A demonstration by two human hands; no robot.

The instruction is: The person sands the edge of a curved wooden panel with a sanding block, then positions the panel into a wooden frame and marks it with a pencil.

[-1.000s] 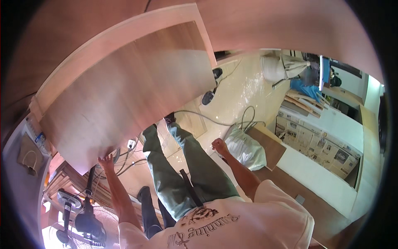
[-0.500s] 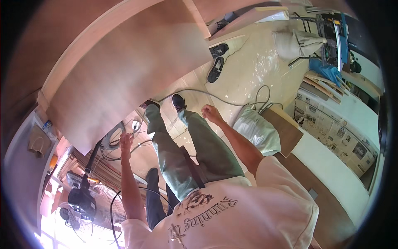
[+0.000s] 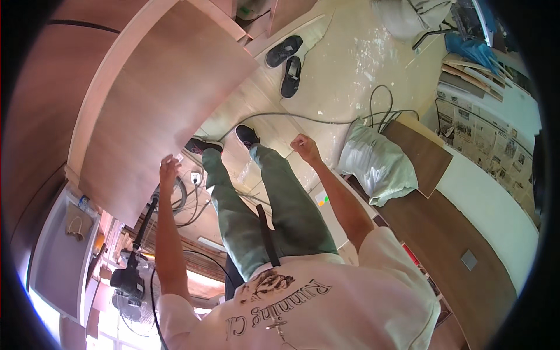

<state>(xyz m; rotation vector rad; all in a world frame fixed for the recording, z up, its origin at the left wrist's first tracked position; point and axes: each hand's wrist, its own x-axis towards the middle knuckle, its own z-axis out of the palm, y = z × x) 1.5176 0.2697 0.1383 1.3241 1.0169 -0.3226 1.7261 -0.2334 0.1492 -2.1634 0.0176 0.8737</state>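
My left hand (image 3: pixel 169 168) is held out in front at the left, its fingers loosely bent and somewhat apart. No object shows in it. It is nearest the edge of a large brown wood panel (image 3: pixel 157 87); whether it touches the panel I cannot tell. My right hand (image 3: pixel 305 148) hangs in the air over the pale floor, right of my knees, with its fingers curled into a loose fist and nothing visible in it. Below, between the hands, my legs in grey-green trousers (image 3: pixel 291 198) and my dark shoes (image 3: pixel 247 135) show.
A grey cable (image 3: pixel 315 119) crosses the floor. A white power socket (image 3: pixel 195 177) and coiled cables lie left of my legs. Black shoes (image 3: pixel 291 77) stand ahead. A filled white sack (image 3: pixel 379 160) leans by a brown board (image 3: pixel 429 157) at right. A fan (image 3: pixel 128 284) stands lower left.
The view has shifted, with the sack and floor things now further right. My left hand has come up nearer the panel's edge. My right hand has moved slightly right, still curled.
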